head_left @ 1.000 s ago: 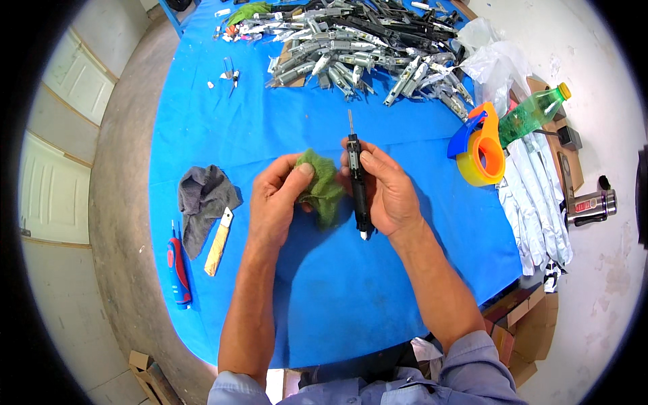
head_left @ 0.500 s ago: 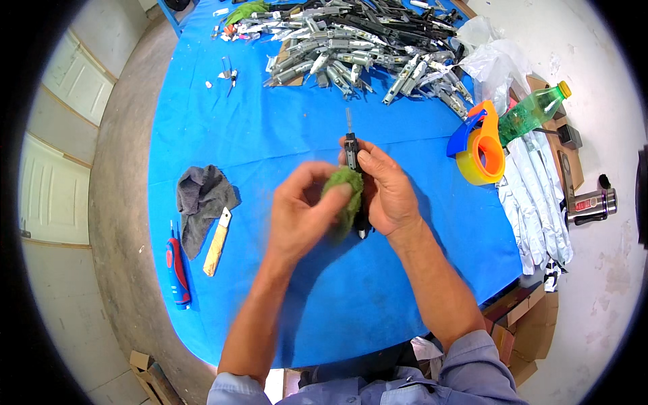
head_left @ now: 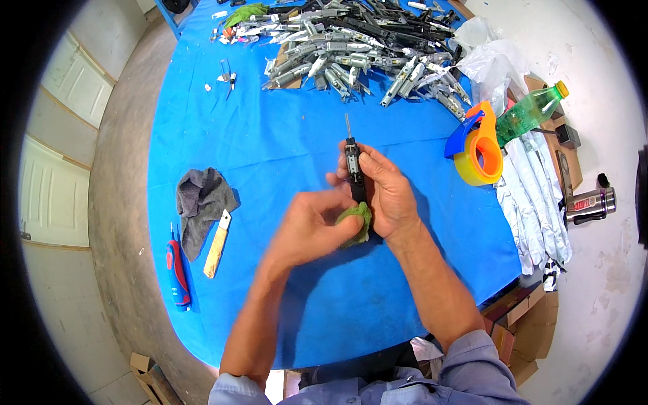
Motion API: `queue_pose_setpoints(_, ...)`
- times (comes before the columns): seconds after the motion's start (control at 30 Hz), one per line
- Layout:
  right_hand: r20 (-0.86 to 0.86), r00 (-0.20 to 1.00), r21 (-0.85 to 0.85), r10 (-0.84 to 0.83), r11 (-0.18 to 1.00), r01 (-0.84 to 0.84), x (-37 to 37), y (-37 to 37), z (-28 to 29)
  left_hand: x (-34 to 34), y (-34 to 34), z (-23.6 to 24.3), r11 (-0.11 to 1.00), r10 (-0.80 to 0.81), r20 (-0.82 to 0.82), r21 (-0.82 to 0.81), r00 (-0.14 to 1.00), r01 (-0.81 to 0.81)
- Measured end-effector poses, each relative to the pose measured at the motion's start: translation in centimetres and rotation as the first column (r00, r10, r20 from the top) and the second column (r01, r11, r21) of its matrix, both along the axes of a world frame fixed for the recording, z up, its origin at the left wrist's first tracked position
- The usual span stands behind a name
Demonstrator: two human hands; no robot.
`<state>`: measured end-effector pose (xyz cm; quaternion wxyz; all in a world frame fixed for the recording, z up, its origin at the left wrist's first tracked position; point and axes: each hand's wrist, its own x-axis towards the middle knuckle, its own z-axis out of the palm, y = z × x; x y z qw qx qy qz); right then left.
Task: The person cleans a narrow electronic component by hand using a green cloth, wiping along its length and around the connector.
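Observation:
Upright in my right hand is a slim black part with a grey middle and a thin clear or metal rod pointing away from me at its far end. The fingers are closed round it, thumb along its side. My left hand, slightly blurred, pinches a green cloth against the near end of the part and covers that end. To the left on the table lie a crumpled grey cloth, a utility knife with a yellowish handle and a red and blue electric screwdriver.
A large heap of grey and black parts covers the far table. On the right are an orange and blue tape dispenser, a green bottle, white plastic bags and a metal flask. Small pieces lie far left.
My left hand has drawn the green cloth down along the black part toward its near end, baring the grey middle. My right hand has kept its hold almost in place.

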<state>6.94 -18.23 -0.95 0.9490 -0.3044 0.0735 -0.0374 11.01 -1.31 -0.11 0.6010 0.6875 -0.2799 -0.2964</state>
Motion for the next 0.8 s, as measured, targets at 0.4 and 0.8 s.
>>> queue_pose_setpoints(0.4,-0.042,0.998,0.093,-0.051,0.994,0.055,0.1,-0.1,0.3,0.6,-0.1,0.6,0.877,0.409,-0.12,-0.224,0.905,-0.426)
queue_pose_setpoints(0.8,-0.024,0.994,0.054,-0.111,0.992,0.112,0.1,0.6,0.4,-1.0,-1.8,0.3,0.954,0.296,0.525,-0.129,0.798,-0.27)
